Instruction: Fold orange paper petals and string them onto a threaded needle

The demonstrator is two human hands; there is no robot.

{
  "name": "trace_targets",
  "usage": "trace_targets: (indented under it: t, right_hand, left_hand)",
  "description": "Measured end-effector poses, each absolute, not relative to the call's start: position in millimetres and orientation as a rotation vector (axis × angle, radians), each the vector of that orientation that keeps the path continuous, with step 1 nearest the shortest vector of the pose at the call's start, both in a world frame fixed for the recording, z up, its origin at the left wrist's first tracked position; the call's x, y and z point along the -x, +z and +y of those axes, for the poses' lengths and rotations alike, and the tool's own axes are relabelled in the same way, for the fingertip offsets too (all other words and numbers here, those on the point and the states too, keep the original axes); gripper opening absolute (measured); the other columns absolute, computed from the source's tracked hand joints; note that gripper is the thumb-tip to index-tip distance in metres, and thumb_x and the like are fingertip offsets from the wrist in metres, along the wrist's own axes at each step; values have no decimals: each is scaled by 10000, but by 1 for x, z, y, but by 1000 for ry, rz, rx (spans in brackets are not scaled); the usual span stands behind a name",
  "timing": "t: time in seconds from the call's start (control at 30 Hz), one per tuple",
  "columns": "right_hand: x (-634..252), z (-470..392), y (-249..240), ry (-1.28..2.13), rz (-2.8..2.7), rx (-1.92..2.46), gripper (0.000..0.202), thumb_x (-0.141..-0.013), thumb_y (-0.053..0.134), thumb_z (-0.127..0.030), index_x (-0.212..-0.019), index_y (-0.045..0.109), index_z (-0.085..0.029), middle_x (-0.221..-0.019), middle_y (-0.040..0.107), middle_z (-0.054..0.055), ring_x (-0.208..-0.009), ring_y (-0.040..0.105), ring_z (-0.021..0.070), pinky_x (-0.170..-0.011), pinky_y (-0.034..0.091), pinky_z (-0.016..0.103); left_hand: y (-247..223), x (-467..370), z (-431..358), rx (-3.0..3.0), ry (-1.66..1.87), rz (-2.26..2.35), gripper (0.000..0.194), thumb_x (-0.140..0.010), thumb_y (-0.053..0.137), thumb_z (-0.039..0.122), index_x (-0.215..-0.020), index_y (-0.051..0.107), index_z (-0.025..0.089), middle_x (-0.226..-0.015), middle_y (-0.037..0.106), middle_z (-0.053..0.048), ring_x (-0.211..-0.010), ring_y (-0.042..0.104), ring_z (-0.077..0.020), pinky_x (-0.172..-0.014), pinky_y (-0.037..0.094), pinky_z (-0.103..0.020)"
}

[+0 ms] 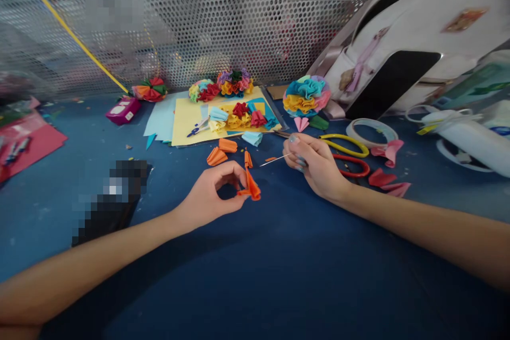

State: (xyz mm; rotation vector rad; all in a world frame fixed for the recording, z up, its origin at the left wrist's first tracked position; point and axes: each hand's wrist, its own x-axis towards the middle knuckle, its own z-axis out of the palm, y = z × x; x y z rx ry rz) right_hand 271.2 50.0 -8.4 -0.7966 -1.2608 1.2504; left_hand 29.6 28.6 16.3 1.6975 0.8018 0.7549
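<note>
My left hand (213,191) pinches a small folded orange paper piece (252,186) between thumb and forefinger, just above the blue table. A little to the right, my right hand (313,162) is closed around a thin needle (275,160), whose tip points left toward the orange paper without touching it. Behind my left hand lie several pleated orange paper pieces (217,156). Scissors with one yellow and one red handle loop (350,166) lie beside and partly behind my right hand.
Pleated paper scraps and paper flowers (235,82) sit on yellow sheets (183,122) at the back. A white backpack (402,16) with a black phone (394,82) against it stands right, near a tape roll (372,131). A purple box (122,110) is back left; perforated metal (239,21) rises behind.
</note>
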Motion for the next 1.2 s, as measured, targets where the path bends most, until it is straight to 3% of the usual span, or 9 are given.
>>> trace_targets:
  t: [0.13, 0.3, 0.47, 0.6, 0.73, 1.0, 1.2]
  right_hand:
    - [-272, 50, -11, 1227, -1336, 790, 460, -994, 614, -387, -623, 418, -200, -599, 328, -46, -515, 294, 96, -483, 221, 291]
    - [-275, 48, -15, 1161, -1467, 827, 454, -1031, 553, -365, -632, 417, -197, -591, 359, -45, -517, 313, 95, -494, 221, 295]
    - [-274, 45, -13, 1099, -1607, 852, 457, -1037, 537, -370, -630, 414, -202, -586, 379, -44, -530, 331, 101, -503, 229, 300]
    - [-272, 43, -8, 1047, -1662, 884, 461, -1035, 531, -355, -616, 415, -202, -587, 376, -45, -528, 327, 99, -509, 237, 300]
    - [-272, 42, -6, 1024, -1684, 895, 462, -1030, 528, -346, -608, 410, -204, -590, 374, -44, -525, 328, 98, -507, 240, 300]
    - [-272, 40, -3, 959, -1756, 914, 454, -1009, 544, -344, -600, 404, -204, -592, 363, -45, -536, 323, 100, -522, 238, 301]
    - [-270, 38, -2, 931, -1782, 899, 452, -1004, 543, -344, -604, 387, -205, -599, 351, -44, -538, 317, 100, -516, 237, 296]
  left_hand:
    - [15, -31, 28, -1694, 765, 816, 133, -794, 679, 127, -831, 557, 161, -841, 611, -5, -760, 589, -110, -753, 504, -253]
    - [12, -31, 28, -1677, 755, 828, 123, -804, 665, 116, -839, 554, 156, -868, 657, -23, -787, 643, -122, -770, 537, -255]
    - [12, -31, 31, -1747, 720, 872, 166, -803, 591, 60, -931, 671, 128, -931, 700, -45, -840, 684, -129, -801, 556, -241]
    - [15, -30, 31, -1777, 718, 896, 222, -894, 563, 134, -1026, 742, 133, -1013, 730, -69, -911, 693, -141, -824, 559, -233]
    - [20, -29, 30, -1776, 723, 938, 241, -953, 540, 205, -920, 770, 139, -941, 749, -70, -813, 683, -129, -747, 556, -216]
    - [18, -32, 31, -1763, 730, 962, 143, -891, 635, 194, -889, 763, 132, -897, 716, -56, -585, 579, -76, -553, 511, -196]
    - [13, -31, 28, -1723, 708, 949, 52, -842, 670, 151, -874, 709, 138, -896, 691, -43, -768, 687, -129, -729, 589, -240]
